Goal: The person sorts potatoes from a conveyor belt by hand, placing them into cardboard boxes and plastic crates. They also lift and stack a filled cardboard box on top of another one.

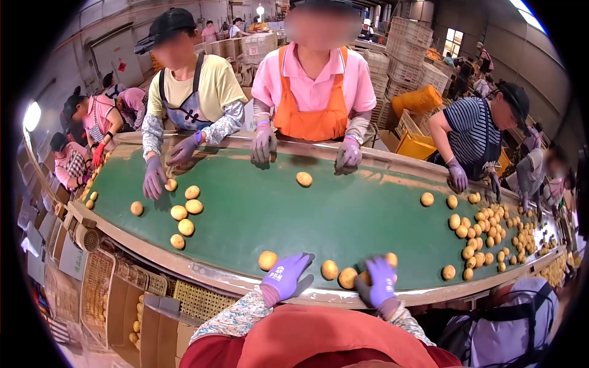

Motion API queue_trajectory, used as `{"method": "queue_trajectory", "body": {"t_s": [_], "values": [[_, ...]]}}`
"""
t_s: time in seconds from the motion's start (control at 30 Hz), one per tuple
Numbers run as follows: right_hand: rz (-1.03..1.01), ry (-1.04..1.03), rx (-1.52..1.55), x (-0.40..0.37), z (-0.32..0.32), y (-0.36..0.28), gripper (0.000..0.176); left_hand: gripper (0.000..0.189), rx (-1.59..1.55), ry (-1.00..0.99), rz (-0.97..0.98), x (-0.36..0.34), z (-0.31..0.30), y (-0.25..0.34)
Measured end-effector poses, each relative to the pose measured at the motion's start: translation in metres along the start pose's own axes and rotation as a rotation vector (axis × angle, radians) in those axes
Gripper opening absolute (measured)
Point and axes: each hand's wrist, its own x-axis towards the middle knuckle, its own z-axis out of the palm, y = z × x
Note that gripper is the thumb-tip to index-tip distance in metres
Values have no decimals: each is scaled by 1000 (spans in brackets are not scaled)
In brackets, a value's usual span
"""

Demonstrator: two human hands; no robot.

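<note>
Both my hands wear purple gloves with grey palms and rest over the near edge of a green conveyor belt (257,218). My left hand (285,276) lies with its fingers stretched out to the right, and a round yellow potato (267,260) sits just beyond its back. My right hand (380,281) is spread at the near rim, fingers pointing away from me. At its fingertips a potato (391,259) shows in part. Left of that hand, close to its thumb, lies another potato (347,278), with one more potato (329,270) beside it.
Across the belt stand co-workers, one in an orange apron (311,107). A dense heap of potatoes (485,230) covers the right end; a loose group (186,227) lies left. Plastic crates (98,285) and cardboard boxes (126,313) stand below left. A bag (509,325) is at right.
</note>
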Motion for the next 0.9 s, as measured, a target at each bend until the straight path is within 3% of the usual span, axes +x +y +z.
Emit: {"method": "queue_trajectory", "body": {"t_s": [0.03, 0.07, 0.13, 0.2, 0.27, 0.37, 0.4, 0.53, 0.8, 0.9], "values": [[44, -378, 312, 16, -7, -20, 32, 48, 4, 29, 22, 0, 2, -1], [-132, -300, 552, 14, -12, -38, 32, 49, 10, 58, 41, -1, 1, 0], [-255, -115, 455, 18, -6, -44, 34, 49, -2, 48, 32, 1, -6, 7], [-175, 12, 311, 16, -3, -23, 32, 49, -13, 22, 24, 2, -8, 10], [-30, 15, 268, 12, -9, -1, 30, 50, -26, -8, 18, 6, -11, 12], [7, -236, 84, -7, -10, 12, 27, 51, -1, 4, 5, 1, -12, 15], [28, -254, 147, -10, -6, 10, 26, 52, -23, 27, 23, -2, -9, 13], [37, -229, 142, -9, -9, 7, 30, 45, 8, -25, -5, 0, -6, 12], [83, -113, 152, -13, -27, 5, 34, 31, 85, 116, 99, 13, -21, 39], [96, -199, 159, -13, -39, 8, 35, 28, 94, 111, 90, 14, -26, 55]]}}
